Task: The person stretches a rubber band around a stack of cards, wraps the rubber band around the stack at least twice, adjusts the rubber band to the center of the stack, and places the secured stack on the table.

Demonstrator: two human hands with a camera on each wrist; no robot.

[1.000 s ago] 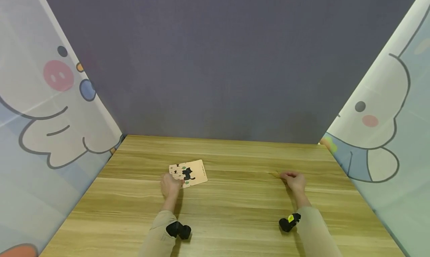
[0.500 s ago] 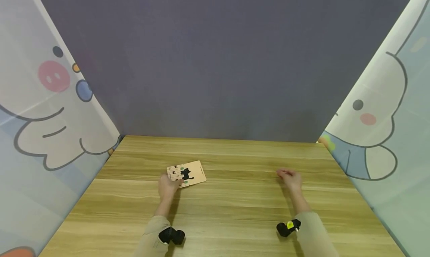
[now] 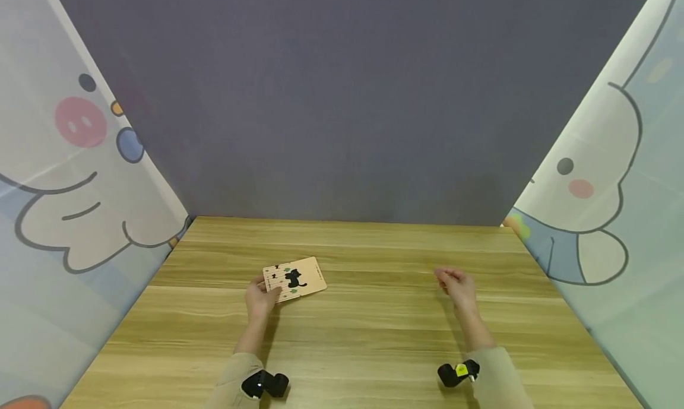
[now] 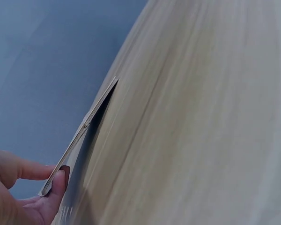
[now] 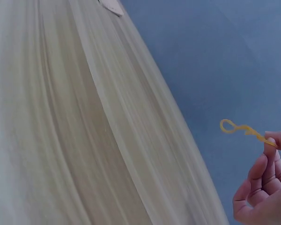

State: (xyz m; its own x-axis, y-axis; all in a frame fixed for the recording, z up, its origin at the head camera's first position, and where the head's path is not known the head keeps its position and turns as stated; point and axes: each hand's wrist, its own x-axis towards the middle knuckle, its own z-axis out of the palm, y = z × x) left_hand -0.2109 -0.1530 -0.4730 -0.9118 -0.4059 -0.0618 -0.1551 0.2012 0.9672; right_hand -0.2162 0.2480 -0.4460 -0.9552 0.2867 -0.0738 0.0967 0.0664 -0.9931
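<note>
In the head view my left hand (image 3: 259, 299) holds a thin cream booklet (image 3: 312, 273) by its near-left corner. A black cat, green leaves and pale stripes are printed on its cover. Seen edge-on in the left wrist view, the booklet (image 4: 86, 125) tilts up from the table and shows layered edges, with thumb and fingers pinching its lower end. My right hand (image 3: 461, 290) is raised over the right part of the table. Between its thumb and index finger it pinches a twisted yellow rubber band (image 5: 243, 127), whose free end forms a small loop.
The wood-grain table (image 3: 363, 338) meets a dark grey panel (image 3: 352, 112) at its far edge. Cartoon-printed curtains stand on both sides, a left curtain (image 3: 48, 231) and a right curtain (image 3: 614, 314). A black wrist camera (image 3: 264, 384) sits on each sleeve.
The left hand has shifted slightly left and toward the body, and its thumb lies nearer the booklet's edge. The right hand has drifted left; the yellow band no longer shows in the head view.
</note>
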